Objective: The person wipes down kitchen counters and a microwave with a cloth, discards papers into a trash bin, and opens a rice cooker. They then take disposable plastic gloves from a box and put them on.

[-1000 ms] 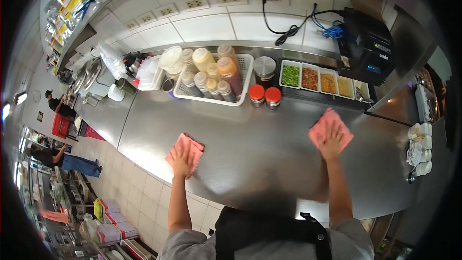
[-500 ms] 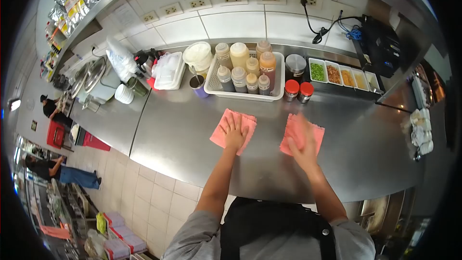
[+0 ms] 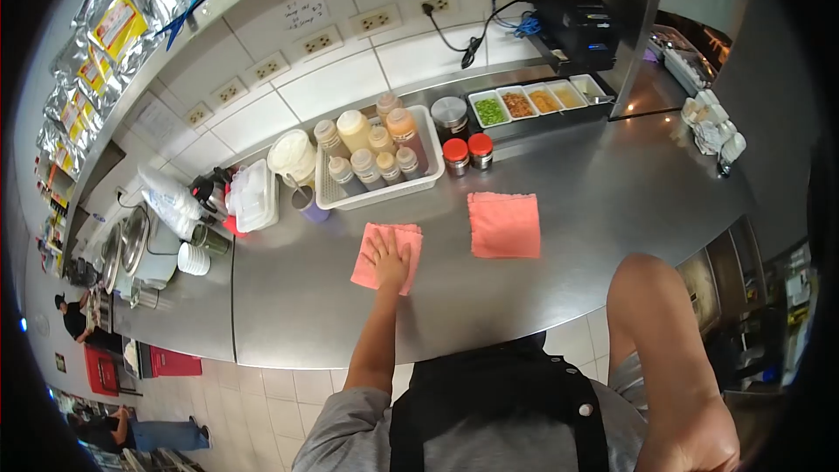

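My left hand [image 3: 387, 264] lies flat with its fingers spread on a folded pink cloth [image 3: 364, 273] on the steel counter. A second folded pink cloth [image 3: 505, 225] lies to the right with no hand on it. My right arm is bent up close to the camera at the lower right. Of my right hand [image 3: 695, 444] only a part shows at the bottom edge; its fingers are hidden. Beyond the cloths stands a white basket [image 3: 384, 195] of squeeze bottles, and two red-lidded jars [image 3: 468, 156] stand beside it.
A purple cup [image 3: 311, 205] with a utensil stands left of the basket. Small trays of chopped toppings [image 3: 533, 103] line the back right, below a black device [image 3: 572, 31]. A large lidded pot [image 3: 149, 253] is at the far left. Two people are in the left background.
My right hand has left the right cloth and moved back toward the camera. My left hand stays on its cloth. The camera view has turned to the right.
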Demonstrator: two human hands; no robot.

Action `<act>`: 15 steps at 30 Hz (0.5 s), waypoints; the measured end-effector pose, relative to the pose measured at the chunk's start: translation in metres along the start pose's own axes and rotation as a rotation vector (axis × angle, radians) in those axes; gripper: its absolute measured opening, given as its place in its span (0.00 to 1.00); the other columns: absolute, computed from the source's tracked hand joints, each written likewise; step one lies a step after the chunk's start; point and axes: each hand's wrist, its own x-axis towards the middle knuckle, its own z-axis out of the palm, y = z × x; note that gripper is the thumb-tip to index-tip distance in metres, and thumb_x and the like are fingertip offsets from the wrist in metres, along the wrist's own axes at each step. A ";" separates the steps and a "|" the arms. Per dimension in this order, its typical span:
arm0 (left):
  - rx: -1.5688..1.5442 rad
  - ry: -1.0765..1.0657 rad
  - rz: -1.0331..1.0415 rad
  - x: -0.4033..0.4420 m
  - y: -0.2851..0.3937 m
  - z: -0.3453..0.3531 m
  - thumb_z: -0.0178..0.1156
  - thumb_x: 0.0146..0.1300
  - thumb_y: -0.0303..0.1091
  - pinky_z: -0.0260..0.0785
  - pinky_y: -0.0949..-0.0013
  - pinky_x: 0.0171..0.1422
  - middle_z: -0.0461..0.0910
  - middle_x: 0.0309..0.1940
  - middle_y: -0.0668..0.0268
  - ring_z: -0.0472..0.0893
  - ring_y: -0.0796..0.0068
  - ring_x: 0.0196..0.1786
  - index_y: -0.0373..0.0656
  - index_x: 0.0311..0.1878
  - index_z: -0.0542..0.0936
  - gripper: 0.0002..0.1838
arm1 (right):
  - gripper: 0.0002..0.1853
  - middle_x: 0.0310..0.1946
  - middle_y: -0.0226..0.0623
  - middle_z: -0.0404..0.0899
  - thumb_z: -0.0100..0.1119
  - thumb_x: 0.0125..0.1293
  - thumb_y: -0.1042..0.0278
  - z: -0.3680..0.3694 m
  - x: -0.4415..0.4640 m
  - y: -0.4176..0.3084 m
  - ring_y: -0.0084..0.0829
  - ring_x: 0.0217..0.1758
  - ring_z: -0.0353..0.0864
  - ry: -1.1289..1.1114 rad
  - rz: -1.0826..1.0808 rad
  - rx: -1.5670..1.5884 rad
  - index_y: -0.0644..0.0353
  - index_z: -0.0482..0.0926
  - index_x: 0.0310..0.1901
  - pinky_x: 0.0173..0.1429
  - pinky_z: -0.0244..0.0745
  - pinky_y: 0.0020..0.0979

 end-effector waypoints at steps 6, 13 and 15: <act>-0.046 0.042 0.002 -0.002 0.000 0.001 0.41 0.68 0.60 0.23 0.37 0.74 0.37 0.76 0.55 0.35 0.45 0.77 0.56 0.75 0.51 0.36 | 0.08 0.36 0.23 0.81 0.60 0.64 0.62 -0.046 0.030 0.009 0.21 0.41 0.78 -0.147 -0.235 -0.162 0.54 0.77 0.40 0.44 0.73 0.28; -0.023 0.010 -0.098 -0.006 0.008 0.010 0.39 0.69 0.58 0.23 0.36 0.74 0.34 0.77 0.56 0.33 0.45 0.77 0.57 0.75 0.47 0.35 | 0.07 0.36 0.24 0.81 0.59 0.65 0.63 -0.099 0.060 0.033 0.22 0.41 0.79 -0.228 -0.176 -0.120 0.54 0.76 0.40 0.44 0.74 0.27; -0.016 -0.008 -0.119 -0.011 0.014 0.011 0.38 0.70 0.58 0.23 0.36 0.73 0.34 0.77 0.55 0.32 0.45 0.77 0.56 0.76 0.47 0.35 | 0.05 0.35 0.25 0.80 0.58 0.66 0.64 -0.107 0.065 0.048 0.22 0.40 0.79 -0.105 -0.286 -0.096 0.54 0.77 0.39 0.45 0.75 0.26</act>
